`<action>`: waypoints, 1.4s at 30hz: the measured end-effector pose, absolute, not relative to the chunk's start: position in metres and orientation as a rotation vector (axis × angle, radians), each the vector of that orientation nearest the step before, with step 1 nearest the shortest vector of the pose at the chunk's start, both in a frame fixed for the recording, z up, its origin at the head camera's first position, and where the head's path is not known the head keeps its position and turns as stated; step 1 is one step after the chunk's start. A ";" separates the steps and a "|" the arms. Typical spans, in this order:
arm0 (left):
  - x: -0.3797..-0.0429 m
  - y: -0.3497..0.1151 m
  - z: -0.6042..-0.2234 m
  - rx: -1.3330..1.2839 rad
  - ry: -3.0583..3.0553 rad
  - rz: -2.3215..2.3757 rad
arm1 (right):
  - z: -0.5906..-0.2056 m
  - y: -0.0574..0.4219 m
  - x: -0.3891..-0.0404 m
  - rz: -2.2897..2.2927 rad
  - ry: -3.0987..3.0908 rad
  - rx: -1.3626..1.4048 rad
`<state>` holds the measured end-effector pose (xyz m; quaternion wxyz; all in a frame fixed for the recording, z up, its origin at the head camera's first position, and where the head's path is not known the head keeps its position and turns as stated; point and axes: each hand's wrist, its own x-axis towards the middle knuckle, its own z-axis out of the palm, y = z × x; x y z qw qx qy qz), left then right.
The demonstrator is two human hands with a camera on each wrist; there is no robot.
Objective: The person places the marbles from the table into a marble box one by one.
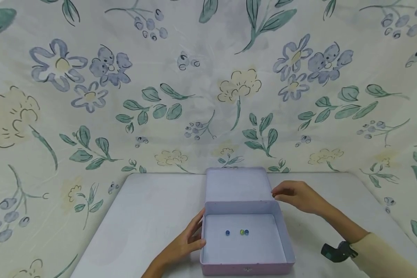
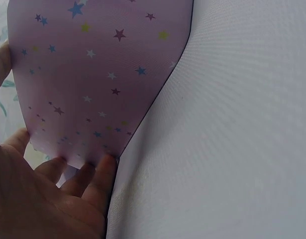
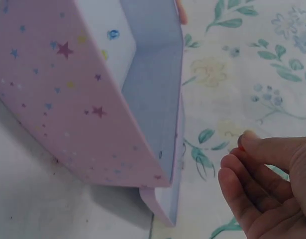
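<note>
A lidded box (image 1: 246, 268), lilac and star-printed outside, stands with its hinged lid (image 1: 238, 185) swung back. On its pale floor lie a blue marble (image 1: 227, 233) and, right of it, a yellow-green marble (image 1: 242, 232) beside another blue marble (image 1: 246, 233). My left hand (image 1: 189, 239) holds the box's left side, thumb near the front and fingers farther back; the left wrist view shows its fingertips against the starred wall. Beside the lid's right edge, my right hand (image 1: 299, 196) pinches a small reddish thing (image 3: 241, 142) between thumb and index finger, mostly hidden by them.
A white-covered table (image 1: 142, 216) bears the box. Behind and at both sides hangs a floral cloth (image 1: 208, 154), close behind the lid. A dark strapped device (image 1: 338, 251) sits on the right wrist, over a cream sleeve (image 1: 378, 255).
</note>
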<state>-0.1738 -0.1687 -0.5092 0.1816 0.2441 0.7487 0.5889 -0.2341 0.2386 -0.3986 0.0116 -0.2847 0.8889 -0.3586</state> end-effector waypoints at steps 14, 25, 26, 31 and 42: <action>-0.173 -0.169 -0.510 0.690 2.107 1.669 | -0.399 0.196 -0.239 -1.097 2.654 -1.091; -0.172 -0.170 -0.510 0.700 2.115 1.677 | -0.405 0.169 -0.242 -1.035 2.603 -1.158; -0.172 -0.170 -0.510 0.697 2.114 1.675 | -0.405 0.166 -0.242 -1.026 2.605 -1.168; -0.172 -0.169 -0.510 0.682 2.118 1.673 | -0.403 0.156 -0.246 -0.982 2.620 -1.217; -0.174 -0.170 -0.509 0.702 2.115 1.672 | -0.409 0.138 -0.249 -0.976 2.553 -1.256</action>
